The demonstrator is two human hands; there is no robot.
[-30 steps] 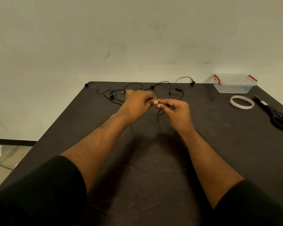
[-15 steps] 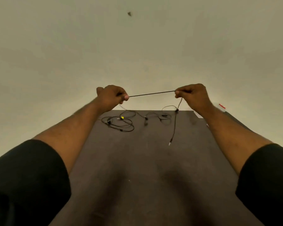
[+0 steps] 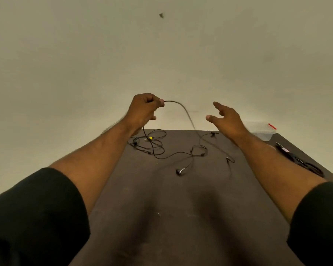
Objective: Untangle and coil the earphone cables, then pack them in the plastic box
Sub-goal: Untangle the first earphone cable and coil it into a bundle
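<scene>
- Pinching one black earphone cable point(image 3: 178, 106) between thumb and curled fingers, the left hand point(image 3: 143, 110) is raised above the dark surface point(image 3: 181, 217).
- Arcing rightward from that grip, the cable drops to a tangle point(image 3: 156, 144) lying below and between both hands.
- Fingers spread, the right hand point(image 3: 227, 118) hovers released, grasping nothing.
- Beyond it sits the plastic box point(image 3: 261, 132); scissors point(image 3: 300, 160) lie further right.

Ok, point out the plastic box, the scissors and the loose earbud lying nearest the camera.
plastic box point(image 3: 261, 134): head view, on its clear front wall.
scissors point(image 3: 308, 166): head view, on the black handles.
earbud point(image 3: 179, 171): head view, on the dark bud head.
</scene>
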